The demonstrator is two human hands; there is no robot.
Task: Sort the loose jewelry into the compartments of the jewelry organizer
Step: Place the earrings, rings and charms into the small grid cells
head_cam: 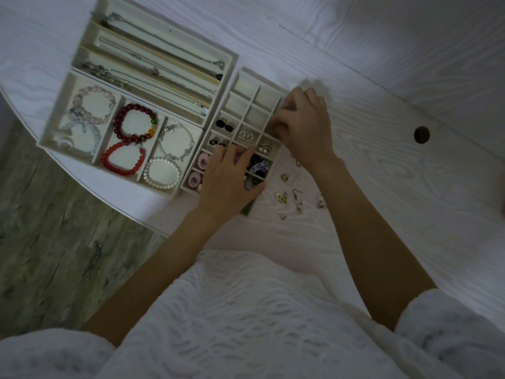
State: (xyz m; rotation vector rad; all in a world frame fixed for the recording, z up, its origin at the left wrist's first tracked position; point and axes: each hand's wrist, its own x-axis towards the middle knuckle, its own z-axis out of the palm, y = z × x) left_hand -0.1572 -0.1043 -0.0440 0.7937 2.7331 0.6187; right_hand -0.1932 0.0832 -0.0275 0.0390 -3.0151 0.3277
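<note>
A cream grid organizer of small compartments stands on the white table, some cells holding earrings. My right hand is over its right edge and pinches a small ring above a right-column cell. My left hand rests flat on the near cells with fingers spread, covering what is under it. Loose earrings, gold hearts and hooks, lie on the table just right of the organizer, between my forearms.
Left of the grid organizer sit a tray of chains and a tray of bead bracelets. The table edge curves near-left above grey flooring. A round hole is in the tabletop at right.
</note>
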